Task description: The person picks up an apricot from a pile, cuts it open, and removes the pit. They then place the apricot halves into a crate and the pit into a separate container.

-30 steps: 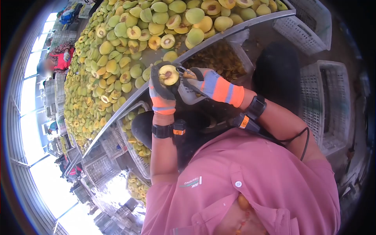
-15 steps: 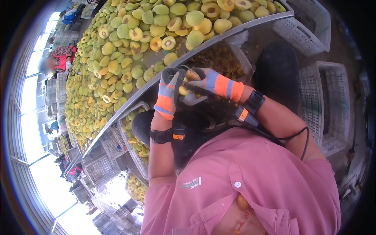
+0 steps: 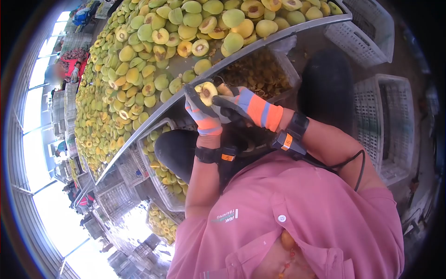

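Note:
My left hand (image 3: pixel 203 111), in a grey, orange and blue work glove, is closed round a halved yellow peach (image 3: pixel 206 94). The cut face looks up and shows a brown centre. Close against it, my right hand (image 3: pixel 239 108), gloved alike, has its fingers bent at the fruit's right side. A tan rounded piece (image 3: pixel 226 89) shows beside the right fingers, and I cannot tell what it is. Both hands are just below the metal rim (image 3: pixel 186 86) of a sorting table heaped with green and yellow peaches (image 3: pixel 134 69), many cut in half.
Beyond my hands sits a crate (image 3: pixel 291 69) of brown scraps. A white crate of peach halves (image 3: pixel 173 197) stands at lower left. Plastic crates (image 3: pixel 388 125) stand on the right. My dark-clad knee (image 3: pixel 325 88) is near the scraps. Another person (image 3: pixel 69 65) is at the table's far left side.
Both hands have come down a little and turned; the peach half's cut face now shows in my left hand. The yellow piece seen below the hands earlier is out of sight.

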### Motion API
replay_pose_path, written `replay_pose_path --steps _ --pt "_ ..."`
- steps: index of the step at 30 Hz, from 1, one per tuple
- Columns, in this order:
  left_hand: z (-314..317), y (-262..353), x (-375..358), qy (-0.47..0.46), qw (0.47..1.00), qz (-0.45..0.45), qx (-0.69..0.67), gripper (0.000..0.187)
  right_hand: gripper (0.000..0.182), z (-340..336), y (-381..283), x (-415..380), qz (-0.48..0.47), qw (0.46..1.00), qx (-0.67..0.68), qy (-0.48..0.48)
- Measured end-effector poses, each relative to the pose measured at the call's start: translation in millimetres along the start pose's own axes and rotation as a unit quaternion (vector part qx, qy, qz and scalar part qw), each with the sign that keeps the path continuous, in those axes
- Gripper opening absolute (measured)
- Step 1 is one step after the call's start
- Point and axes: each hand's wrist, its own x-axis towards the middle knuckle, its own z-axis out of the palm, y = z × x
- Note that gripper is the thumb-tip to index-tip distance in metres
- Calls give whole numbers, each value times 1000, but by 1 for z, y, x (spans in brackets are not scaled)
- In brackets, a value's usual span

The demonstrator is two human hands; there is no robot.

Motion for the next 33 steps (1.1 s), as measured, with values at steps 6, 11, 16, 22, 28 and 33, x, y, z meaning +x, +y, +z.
replay_pose_path --steps 6,11,16,22,28,33 --pt "-5 17 2 -36 964 147 219 26 22 -14 2 6 -106 971 -215 -14" --pt "4 25 -4 -22 997 -66 -33 25 20 -11 4 4 -97 965 -245 -7" --pt "18 40 -19 -48 997 -56 13 24 20 -9 -3 1 -121 922 -369 15" --pt "9 25 -12 -35 998 -46 -16 25 25 -7 -15 -9 -160 892 -423 25" --pt "6 30 -11 -46 998 -14 35 27 27 -15 -3 3 -133 845 -517 44" --pt "3 22 -8 -35 996 -83 26 23 27 -12 -6 -2 -110 833 -541 34"
